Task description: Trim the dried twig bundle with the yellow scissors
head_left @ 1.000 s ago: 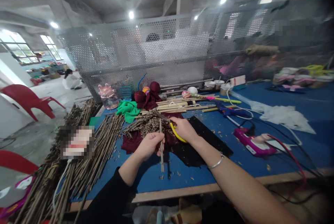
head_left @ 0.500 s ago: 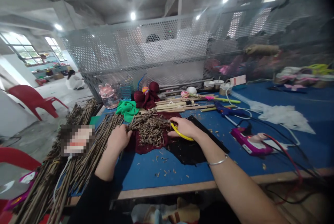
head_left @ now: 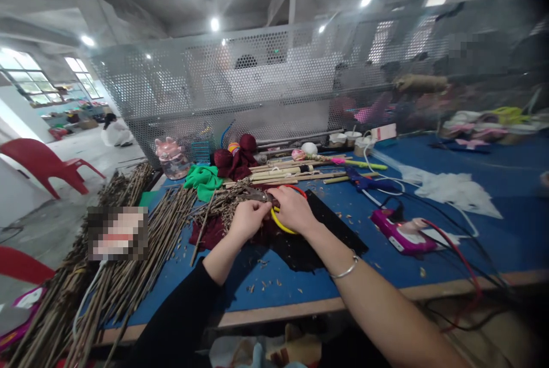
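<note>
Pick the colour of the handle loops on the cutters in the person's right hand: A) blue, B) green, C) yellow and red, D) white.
C: the right hand grips cutters whose loops show yellow below the fingers and red above them, beside the left hand at the pile of cut twigs.

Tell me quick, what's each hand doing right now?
Left hand: closed on a twig.
Right hand: closed on yellow-handled cutters.
</note>
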The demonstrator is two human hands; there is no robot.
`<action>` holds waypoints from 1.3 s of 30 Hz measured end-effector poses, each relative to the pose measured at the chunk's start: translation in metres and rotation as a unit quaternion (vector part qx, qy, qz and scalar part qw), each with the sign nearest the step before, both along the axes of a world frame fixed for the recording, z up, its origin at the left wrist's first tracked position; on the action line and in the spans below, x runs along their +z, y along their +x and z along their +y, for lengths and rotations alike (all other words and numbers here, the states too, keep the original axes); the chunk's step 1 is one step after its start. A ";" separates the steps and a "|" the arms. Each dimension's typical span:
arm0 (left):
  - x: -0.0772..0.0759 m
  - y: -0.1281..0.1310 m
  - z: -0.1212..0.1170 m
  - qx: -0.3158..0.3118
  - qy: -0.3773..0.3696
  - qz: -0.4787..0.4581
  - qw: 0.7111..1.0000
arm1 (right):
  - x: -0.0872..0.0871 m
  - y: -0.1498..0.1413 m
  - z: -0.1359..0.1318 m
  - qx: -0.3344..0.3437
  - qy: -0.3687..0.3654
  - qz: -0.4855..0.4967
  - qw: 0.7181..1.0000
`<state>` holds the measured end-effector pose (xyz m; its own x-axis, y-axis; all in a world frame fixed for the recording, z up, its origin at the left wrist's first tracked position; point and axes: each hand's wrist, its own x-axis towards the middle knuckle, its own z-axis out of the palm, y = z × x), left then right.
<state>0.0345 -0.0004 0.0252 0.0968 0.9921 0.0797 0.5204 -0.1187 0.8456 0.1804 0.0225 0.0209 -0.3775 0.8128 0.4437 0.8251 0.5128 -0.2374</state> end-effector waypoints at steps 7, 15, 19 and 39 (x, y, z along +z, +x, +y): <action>0.024 -0.016 0.017 -0.009 0.143 0.326 0.934 | 0.000 0.029 0.020 -0.122 0.001 0.070 0.990; 0.030 -0.008 0.056 -0.071 0.112 0.502 0.854 | -0.001 0.043 0.032 -0.212 0.000 0.120 0.970; 0.027 -0.004 0.062 -0.171 0.105 0.508 0.838 | -0.001 0.041 0.031 -0.195 -0.006 0.129 0.972; 0.029 -0.014 0.093 -0.176 0.119 0.439 0.873 | -0.001 0.036 0.029 -0.159 -0.014 0.144 0.977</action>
